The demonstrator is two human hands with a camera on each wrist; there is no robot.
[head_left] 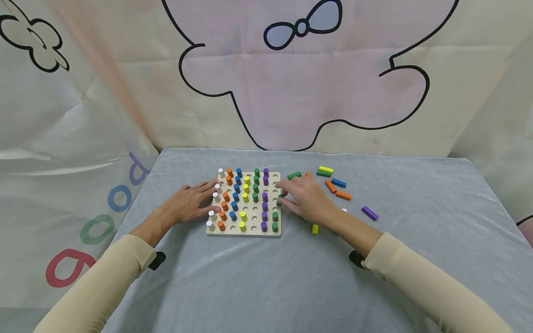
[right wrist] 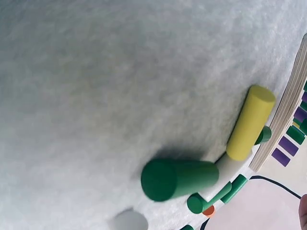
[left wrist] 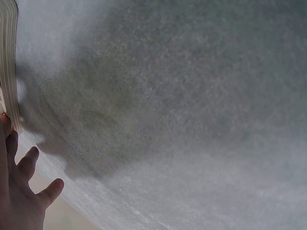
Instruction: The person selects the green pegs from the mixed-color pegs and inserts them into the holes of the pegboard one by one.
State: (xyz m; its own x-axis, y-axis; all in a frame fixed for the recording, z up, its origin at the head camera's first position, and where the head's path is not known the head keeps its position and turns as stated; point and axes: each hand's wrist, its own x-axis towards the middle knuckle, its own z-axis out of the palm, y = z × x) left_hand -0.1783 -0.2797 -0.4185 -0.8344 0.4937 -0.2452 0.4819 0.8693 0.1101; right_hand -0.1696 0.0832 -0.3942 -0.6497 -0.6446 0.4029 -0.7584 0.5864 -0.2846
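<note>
A pale wooden pegboard (head_left: 243,234) stands on the cloth, with columns of white, orange, blue, yellow, green and purple pegs. My left hand (head_left: 189,202) rests at its left edge, fingers extended and touching the board. In the left wrist view, the fingers (left wrist: 29,163) are spread beside the board's edge. My right hand (head_left: 306,196) is over the board's right edge and pinches a green peg (head_left: 280,200) between thumb and finger. Two green pegs (head_left: 275,221) stand in the nearest holes of the rightmost column. Only a fingertip of this hand shows in the right wrist view.
Loose pegs lie right of the board: a purple peg (head_left: 369,213), a blue peg (head_left: 339,183), an orange peg (head_left: 343,195) and several others. A yellow peg (right wrist: 251,122) and a green peg (right wrist: 180,178) lie near the right wrist. Grey cloth (head_left: 250,286) covers the table.
</note>
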